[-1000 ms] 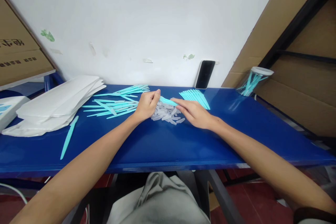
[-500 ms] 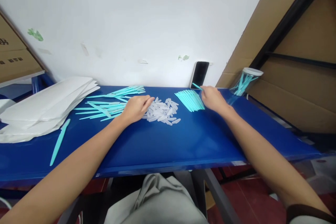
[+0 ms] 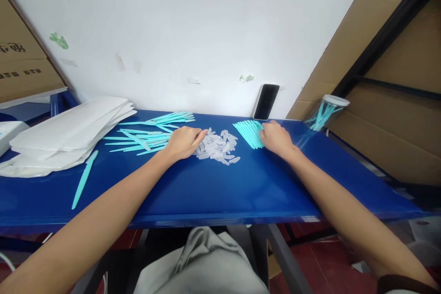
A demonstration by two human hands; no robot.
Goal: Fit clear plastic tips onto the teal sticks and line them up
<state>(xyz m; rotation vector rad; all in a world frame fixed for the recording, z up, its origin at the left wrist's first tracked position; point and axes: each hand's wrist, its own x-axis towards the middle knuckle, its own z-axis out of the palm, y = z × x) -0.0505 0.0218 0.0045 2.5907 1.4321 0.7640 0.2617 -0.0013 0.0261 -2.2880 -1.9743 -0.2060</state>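
Observation:
My left hand [image 3: 184, 142] lies on the blue table [image 3: 223, 188] with its fingers stretched onto a pile of small clear plastic caps [image 3: 218, 147], touching its left edge. To its left is a loose heap of teal plastic sticks [image 3: 148, 135]. My right hand [image 3: 275, 139] rests at the right end of a neat row of teal sticks [image 3: 248, 132], fingers curled down onto the row's outermost stick.
A stack of white sheets [image 3: 69, 133] lies at the left, with a single teal stick [image 3: 84, 179] in front of it. A dark phone [image 3: 266, 101] leans on the wall. A clear jar [image 3: 325, 112] with teal sticks stands by cardboard panels [image 3: 396, 101] at the right.
My right hand carried a teal stick from the cap pile over to the neat row and lowered it there. My left hand let go and reached onto the clear caps.

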